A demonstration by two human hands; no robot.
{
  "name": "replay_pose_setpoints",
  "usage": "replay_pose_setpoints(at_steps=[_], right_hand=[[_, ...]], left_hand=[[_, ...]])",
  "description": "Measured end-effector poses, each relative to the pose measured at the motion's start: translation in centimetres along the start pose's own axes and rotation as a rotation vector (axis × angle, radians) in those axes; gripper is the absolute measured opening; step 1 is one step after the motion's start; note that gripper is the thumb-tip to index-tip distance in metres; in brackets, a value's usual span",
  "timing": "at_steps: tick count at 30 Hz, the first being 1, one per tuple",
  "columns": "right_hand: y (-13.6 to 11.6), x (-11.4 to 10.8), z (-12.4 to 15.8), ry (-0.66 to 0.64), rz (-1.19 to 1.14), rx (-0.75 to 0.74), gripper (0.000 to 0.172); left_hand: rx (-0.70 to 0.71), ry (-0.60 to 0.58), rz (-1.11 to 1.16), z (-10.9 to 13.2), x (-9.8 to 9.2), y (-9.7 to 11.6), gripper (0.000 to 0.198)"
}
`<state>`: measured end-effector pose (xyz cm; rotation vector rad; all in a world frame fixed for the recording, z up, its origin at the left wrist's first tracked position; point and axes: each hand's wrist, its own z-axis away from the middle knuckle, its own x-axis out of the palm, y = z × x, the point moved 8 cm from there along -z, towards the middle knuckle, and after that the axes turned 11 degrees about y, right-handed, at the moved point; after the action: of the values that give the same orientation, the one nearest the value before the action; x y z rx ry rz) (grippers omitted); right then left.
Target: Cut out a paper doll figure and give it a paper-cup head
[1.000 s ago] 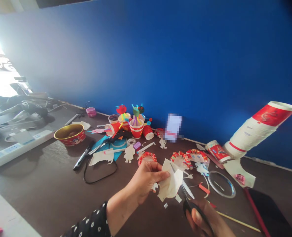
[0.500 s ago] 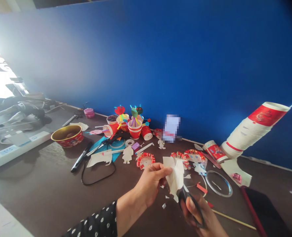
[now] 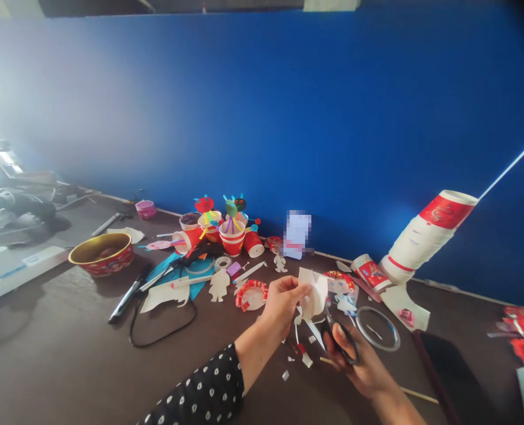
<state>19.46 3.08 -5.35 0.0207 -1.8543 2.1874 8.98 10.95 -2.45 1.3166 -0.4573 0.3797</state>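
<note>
My left hand (image 3: 280,306) pinches a white paper cut-out (image 3: 313,293) and holds it up above the dark table (image 3: 67,354). My right hand (image 3: 360,365) is closed around the black handles of scissors (image 3: 339,342), whose blades point up at the paper's lower edge. Small white paper scraps (image 3: 305,359) lie on the table just below both hands. A red and white paper-cup face (image 3: 250,293) lies left of my left hand.
Decorated red paper cups (image 3: 232,234) stand by the blue wall. A gold bowl (image 3: 102,254), a black marker (image 3: 124,293) and a black cord (image 3: 164,330) lie to the left. A leaning stack of paper cups (image 3: 425,236), a clear ring (image 3: 377,327) and a thin wooden stick (image 3: 416,394) are at the right.
Both hands have risen in view and moved closer together. The scissors have come up to the paper's lower edge, and more scraps lie below. The view has shifted right.
</note>
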Motion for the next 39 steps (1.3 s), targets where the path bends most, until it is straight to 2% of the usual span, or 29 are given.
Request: replay_pose_setpoints(at_steps=[9, 13, 30, 39], right_hand=[[0.4, 0.3, 0.1, 0.084, -0.085, 0.050, 0.044], [0.6, 0.4, 0.2, 0.121, -0.101, 0.022, 0.044], [-0.2, 1.7, 0.7, 0.111, 0.022, -0.132, 0.046], [-0.1, 1.9, 0.6, 0.115, 0.077, -0.092, 0.048]], left_hand=[[-0.013, 0.002, 0.004, -0.1, 0.1, -0.3, 0.025], [-0.039, 0.031, 0.028, 0.3, -0.2, -0.5, 0.027], [-0.111, 0.027, 0.090, 2.1, 0.8, 0.0, 0.030], [-0.135, 0.055, 0.080, 2.0, 0.6, -0.2, 0.030]])
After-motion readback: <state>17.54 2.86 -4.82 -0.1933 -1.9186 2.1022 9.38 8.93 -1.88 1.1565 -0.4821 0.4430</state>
